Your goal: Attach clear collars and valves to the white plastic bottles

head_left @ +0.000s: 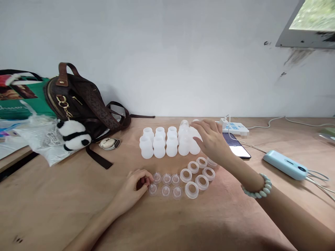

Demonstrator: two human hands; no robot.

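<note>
Several white plastic bottles (159,143) stand in two rows on the wooden table (65,205). My right hand (212,139) reaches to the right end of the rows, its fingers curled around a bottle (194,143) there. In front lie several white screw rings (192,189) and several small clear nipples (165,190). My left hand (134,186) rests on the table at the left end of the nipples, its fingertips pinching the nearest clear nipple (152,188).
A brown handbag (78,99) with a panda toy (74,135) sits back left, beside plastic bags (39,136) and a small white device (109,143). A phone (237,146), a power strip (234,128), a blue power bank (285,164) and cables lie to the right.
</note>
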